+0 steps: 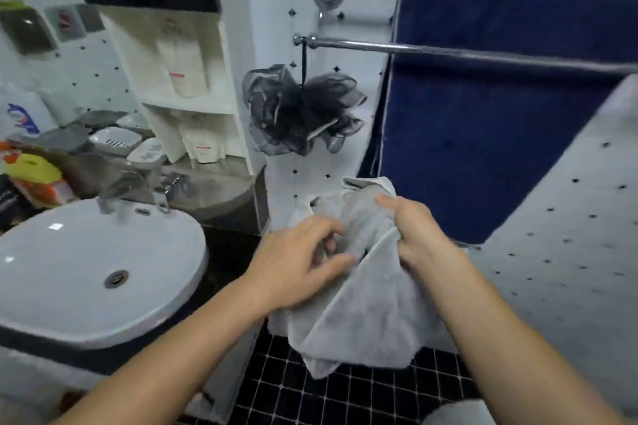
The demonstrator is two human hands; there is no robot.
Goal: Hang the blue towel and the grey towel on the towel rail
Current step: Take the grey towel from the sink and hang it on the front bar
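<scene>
— Blue towel [500,107]?
— Draped over the back bar of the towel rail [362,44], hanging flat against the tiled wall [569,235], behind the front bar.
— Grey towel [359,307]?
— Bunched up in both hands, low down, in front of the blue one and below the rail; not on any bar. Loose end dangling toward the black floor tiles [345,397].
— Left hand [297,262]?
— Fingers curled into the folds, pinching cloth near the middle.
— Right hand [417,231]?
— Closed round the upper part of the grey bundle, thumb on top. Close beside the left, nearly touching.
— Anything else nearby?
— Black bath sponge [300,110] hanging by its cord from the left end of the front bar. White sink [86,269] at the left, a white shelf [186,79] with bottles behind it.
</scene>
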